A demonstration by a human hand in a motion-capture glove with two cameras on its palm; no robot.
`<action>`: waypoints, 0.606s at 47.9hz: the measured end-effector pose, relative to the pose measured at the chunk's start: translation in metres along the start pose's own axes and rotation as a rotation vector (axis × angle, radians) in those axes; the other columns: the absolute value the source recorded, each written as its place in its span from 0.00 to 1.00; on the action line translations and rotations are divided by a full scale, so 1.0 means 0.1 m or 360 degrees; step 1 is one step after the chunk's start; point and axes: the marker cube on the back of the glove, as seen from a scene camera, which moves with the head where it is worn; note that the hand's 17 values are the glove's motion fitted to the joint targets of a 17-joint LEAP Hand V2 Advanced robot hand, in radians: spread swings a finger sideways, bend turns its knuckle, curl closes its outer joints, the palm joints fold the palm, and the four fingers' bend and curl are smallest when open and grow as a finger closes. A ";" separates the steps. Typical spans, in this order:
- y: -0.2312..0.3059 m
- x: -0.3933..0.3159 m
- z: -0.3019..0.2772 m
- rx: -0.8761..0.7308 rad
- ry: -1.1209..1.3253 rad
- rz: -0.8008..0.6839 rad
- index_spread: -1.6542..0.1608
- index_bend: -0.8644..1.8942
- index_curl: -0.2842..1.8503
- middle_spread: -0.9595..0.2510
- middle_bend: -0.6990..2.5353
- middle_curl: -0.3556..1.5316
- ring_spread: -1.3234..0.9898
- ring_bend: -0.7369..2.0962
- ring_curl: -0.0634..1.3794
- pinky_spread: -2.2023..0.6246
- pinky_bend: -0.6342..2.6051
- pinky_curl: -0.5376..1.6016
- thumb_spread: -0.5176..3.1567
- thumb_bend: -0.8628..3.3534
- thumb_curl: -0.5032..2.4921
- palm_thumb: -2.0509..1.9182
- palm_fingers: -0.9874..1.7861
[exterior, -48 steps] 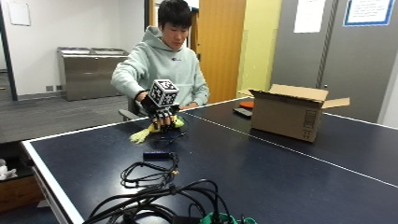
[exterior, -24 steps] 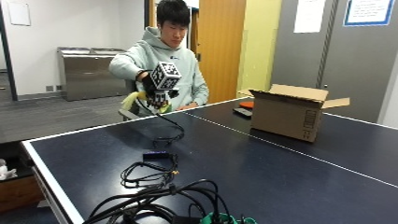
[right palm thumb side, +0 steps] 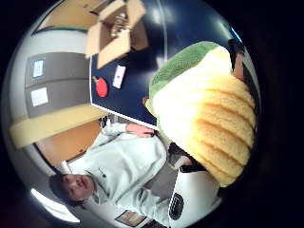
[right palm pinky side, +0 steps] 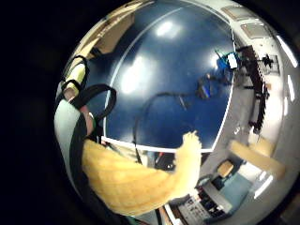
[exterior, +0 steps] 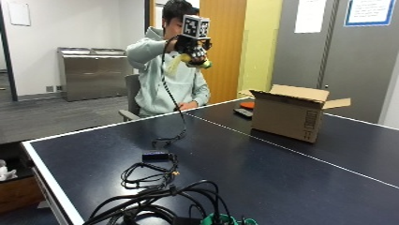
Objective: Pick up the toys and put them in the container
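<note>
Seated in a pale grey-green hooded sweatshirt point(exterior: 163, 77), hood bunched behind the neck, long sleeves down to the wrists, a small dark logo on the chest. Dark short hair. Right hand point(exterior: 190, 49) in a black glove, with black straps looped round the fingers point(right palm pinky side: 89, 101) and a white plastic piece point(right palm thumb side: 190, 199) with a small dark emblem at the palm. Other hand point(right palm thumb side: 137, 129) bare past its pale sleeve cuff.

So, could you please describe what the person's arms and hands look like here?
The right hand wears a black glove with black straps and white plastic at the palm. Both arms are in the sleeves of a pale grey-green hooded sweatshirt. The other hand is bare.
</note>
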 end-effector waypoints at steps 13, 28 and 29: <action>-1.00 -1.02 -0.46 0.0251 -0.0197 -0.0252 0.70 0.55 0.55 0.55 0.54 0.61 0.40 0.71 0.49 0.63 0.45 0.50 0.20 0.22 0.47 0.69 0.73; -2.32 -1.63 -0.47 0.0437 -0.0185 -0.0418 0.70 0.54 0.60 0.56 0.54 0.62 0.41 0.71 0.50 0.62 0.46 0.51 0.18 0.22 0.49 0.68 0.73; -2.40 -1.67 -0.45 0.0438 -0.0216 -0.0356 0.70 0.54 0.60 0.56 0.54 0.62 0.41 0.71 0.50 0.62 0.46 0.51 0.18 0.22 0.49 0.68 0.73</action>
